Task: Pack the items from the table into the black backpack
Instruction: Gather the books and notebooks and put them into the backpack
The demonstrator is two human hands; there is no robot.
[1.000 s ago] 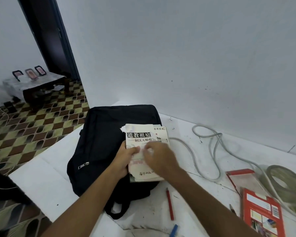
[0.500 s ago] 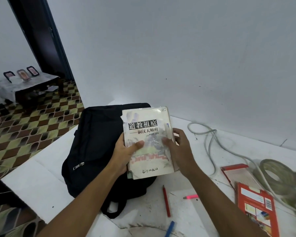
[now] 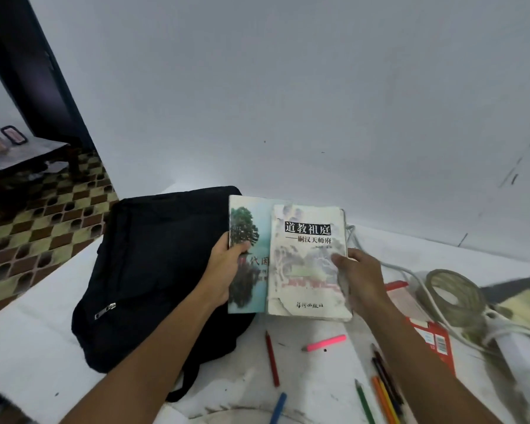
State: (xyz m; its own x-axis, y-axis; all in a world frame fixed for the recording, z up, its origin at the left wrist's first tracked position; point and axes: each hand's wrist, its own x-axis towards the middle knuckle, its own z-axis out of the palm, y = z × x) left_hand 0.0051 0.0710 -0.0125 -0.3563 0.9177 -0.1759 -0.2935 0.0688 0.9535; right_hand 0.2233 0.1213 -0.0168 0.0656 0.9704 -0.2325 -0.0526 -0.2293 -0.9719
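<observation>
The left hand (image 3: 224,272) grips a teal-covered book (image 3: 249,255) by its left edge, thumb curled over the cover. The right hand (image 3: 360,278) grips a worn white book (image 3: 308,258) by its right edge, thumb on the front. Both books are lifted off the table (image 3: 28,341), side by side, the white one overlapping the teal one's right part. The black backpack (image 3: 153,264) lies flat just left of and below the left hand, zipper pull showing on its near side; whether it is open is hard to say from this angle. Below the hands lie a red pencil (image 3: 271,358) and a pink highlighter (image 3: 325,343), with a blue pencil (image 3: 278,407) nearer still. By the right forearm rest more coloured pencils (image 3: 383,393); right of that hand sit a red box (image 3: 435,341) and a coiled cable (image 3: 453,298).
</observation>
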